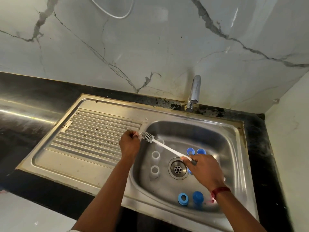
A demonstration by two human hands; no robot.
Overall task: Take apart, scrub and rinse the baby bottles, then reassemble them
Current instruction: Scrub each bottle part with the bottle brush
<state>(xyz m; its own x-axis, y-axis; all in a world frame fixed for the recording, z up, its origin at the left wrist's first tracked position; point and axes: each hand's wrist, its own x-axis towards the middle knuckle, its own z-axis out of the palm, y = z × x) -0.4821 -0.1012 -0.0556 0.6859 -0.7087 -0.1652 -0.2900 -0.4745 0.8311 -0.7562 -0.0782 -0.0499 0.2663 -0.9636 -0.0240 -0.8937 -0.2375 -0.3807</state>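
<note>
My right hand (202, 168) grips the white handle of a bottle brush (164, 147), whose grey bristle head points up and left over the sink basin (234, 148). My left hand (129, 144) is curled at the basin's left rim. It pinches a small pale part (136, 133) right beside the bristles; what the part is I cannot tell. Three clear bottle bodies stand upright in the basin: (155, 156), (155, 171), and one behind the brush handle (160, 142). Blue rings (190, 151) (183, 198) and a blue cap (197, 197) lie on the basin floor.
The drain (177, 168) sits mid-basin. A chrome tap (194, 92) stands at the back edge, with no water running. The ribbed steel drainboard (97, 133) lies to the left, and the black counter (25, 128) surrounds the sink. A wall closes off the right side.
</note>
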